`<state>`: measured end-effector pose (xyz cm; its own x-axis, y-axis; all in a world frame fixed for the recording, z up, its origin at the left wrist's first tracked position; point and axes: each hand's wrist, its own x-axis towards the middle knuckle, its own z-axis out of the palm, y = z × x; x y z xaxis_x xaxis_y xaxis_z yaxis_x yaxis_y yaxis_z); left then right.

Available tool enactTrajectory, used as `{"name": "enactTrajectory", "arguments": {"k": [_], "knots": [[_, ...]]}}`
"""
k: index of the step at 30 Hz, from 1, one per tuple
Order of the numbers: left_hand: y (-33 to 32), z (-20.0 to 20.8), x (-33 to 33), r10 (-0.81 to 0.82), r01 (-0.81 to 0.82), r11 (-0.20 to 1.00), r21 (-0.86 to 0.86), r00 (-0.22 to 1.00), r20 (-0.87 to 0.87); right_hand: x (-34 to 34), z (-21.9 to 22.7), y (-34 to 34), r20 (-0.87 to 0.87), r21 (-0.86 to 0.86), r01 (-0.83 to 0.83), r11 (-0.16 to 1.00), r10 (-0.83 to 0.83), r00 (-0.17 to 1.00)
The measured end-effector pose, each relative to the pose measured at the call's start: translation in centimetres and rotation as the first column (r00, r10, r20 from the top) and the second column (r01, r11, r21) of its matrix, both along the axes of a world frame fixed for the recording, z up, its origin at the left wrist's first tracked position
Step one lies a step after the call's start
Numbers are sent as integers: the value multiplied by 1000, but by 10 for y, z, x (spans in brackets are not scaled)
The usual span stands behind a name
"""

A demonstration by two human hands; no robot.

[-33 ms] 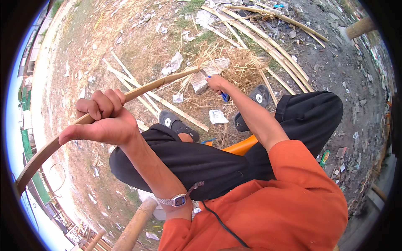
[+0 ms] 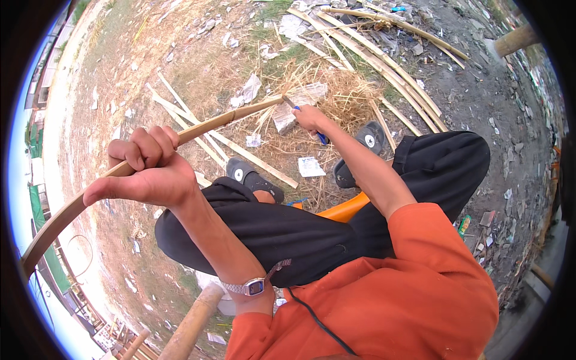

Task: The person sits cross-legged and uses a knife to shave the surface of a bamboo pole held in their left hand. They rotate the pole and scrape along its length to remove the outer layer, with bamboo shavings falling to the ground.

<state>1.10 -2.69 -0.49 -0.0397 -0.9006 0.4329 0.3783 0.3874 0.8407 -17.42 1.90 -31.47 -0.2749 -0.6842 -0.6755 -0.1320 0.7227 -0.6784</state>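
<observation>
My left hand [image 2: 147,165] is wrapped round a long bamboo strip [image 2: 210,125], its thumb lying along the near side. The strip slants from the lower left rim up to the middle of the view. Its far end meets the blade of a knife [image 2: 290,102]. My right hand [image 2: 310,118] grips this knife by its blue handle, part of which shows below the fist. Beneath the blade and the strip's end lies a pale rectangular block [image 2: 312,93]. A heap of thin shavings [image 2: 351,90] spreads beside and behind it.
Split bamboo strips [image 2: 384,63] lie at the far right, and more strips [image 2: 198,123] cross on the ground at left. My sandalled feet [image 2: 255,180] flank a white paper scrap [image 2: 311,167]. Bamboo poles [image 2: 195,321] stand at lower left; another pole [image 2: 516,41] is at upper right.
The knife blade has shifted slightly to the left, against the strip's far end. My left hand keeps its hold and has barely moved.
</observation>
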Motion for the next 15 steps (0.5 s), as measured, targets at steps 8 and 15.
{"name": "enactTrajectory", "arguments": {"k": [8,15], "knots": [[11,-2,3,-244,244,970,-6,969,42,53,159,38,-322,-424,-86,902,-62,945],[7,0,-3,-241,243,970,-25,969,45,72,106,38,-374,-300,-31,953,-88,923]]}}
